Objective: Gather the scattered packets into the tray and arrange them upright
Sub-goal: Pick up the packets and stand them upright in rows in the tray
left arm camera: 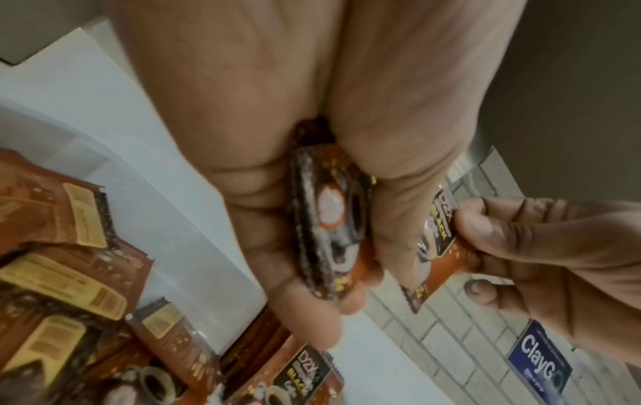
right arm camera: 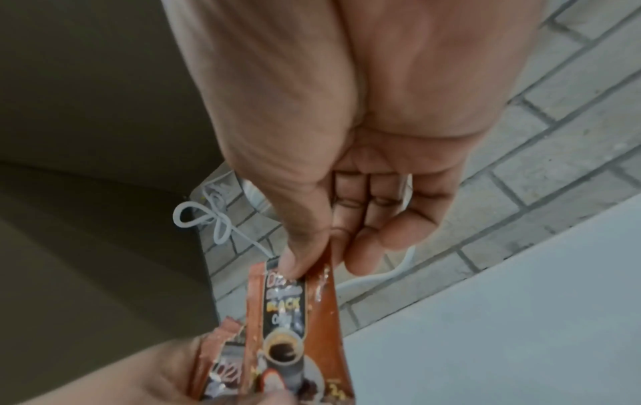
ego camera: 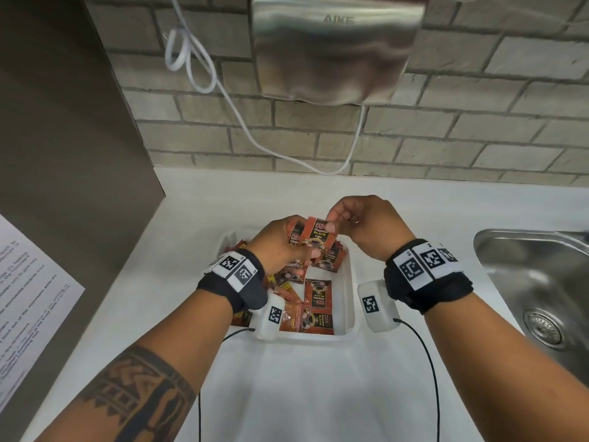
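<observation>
**A:** Above a white tray (ego camera: pixel 350 282) on a pale countertop (ego camera: pixel 414 212), the right hand (ego camera: pixel 366 224) pinches the top edge of a D2X black coffee sachet (ego camera: pixel 318 232) between thumb and forefinger, feeding it to a small stack of sachets (left arm camera: pixel 329 227) clamped in the left hand (ego camera: pixel 280 244).

**B:** Best practice?

**A:** Likely squaring the edges, labels facing one way, before standing the bundle against a tray wall.

**B:** What's unclear?

**A:** The stack's count is hidden by fingers. Loose sachets (ego camera: pixel 318 301) lie flat in the tray; forearms and wrist cameras cover its near-left part, so strays outside can't be ruled out.
</observation>
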